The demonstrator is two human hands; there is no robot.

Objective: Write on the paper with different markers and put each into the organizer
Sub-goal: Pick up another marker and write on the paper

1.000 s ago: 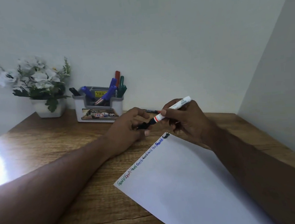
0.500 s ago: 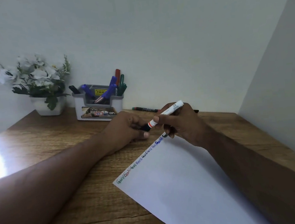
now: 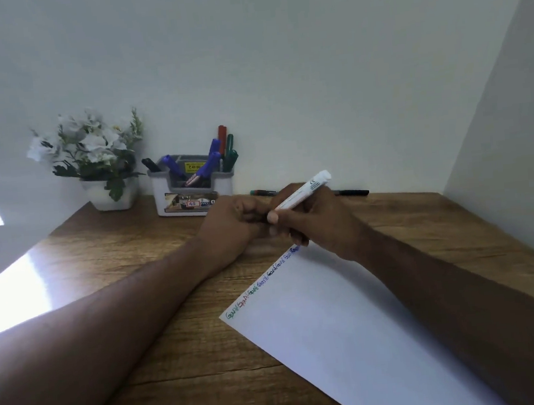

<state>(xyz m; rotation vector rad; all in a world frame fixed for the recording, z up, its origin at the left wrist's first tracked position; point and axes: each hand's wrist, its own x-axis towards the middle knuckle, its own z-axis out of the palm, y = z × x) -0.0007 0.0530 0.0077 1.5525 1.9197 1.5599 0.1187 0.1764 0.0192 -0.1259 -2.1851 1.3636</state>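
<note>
My right hand (image 3: 319, 223) grips a white-barrelled marker (image 3: 303, 191), its rear end tilted up and to the right. My left hand (image 3: 232, 224) is closed over the marker's front end, so the tip and any cap are hidden between the fingers. Both hands meet just above the far corner of a white paper (image 3: 351, 330), which lies slanted on the desk with a row of small coloured words along its upper left edge. A grey organizer (image 3: 190, 193) at the back holds several blue, red, green and black markers.
A white pot of white flowers (image 3: 94, 159) stands left of the organizer. Two more markers (image 3: 352, 192) lie on the wooden desk (image 3: 134, 246) against the back wall, behind my hands. A wall closes the right side.
My hands have drawn together; the marker's dark front end, visible earlier, is now covered by my left fingers. The marker's rear end has tilted up a little.
</note>
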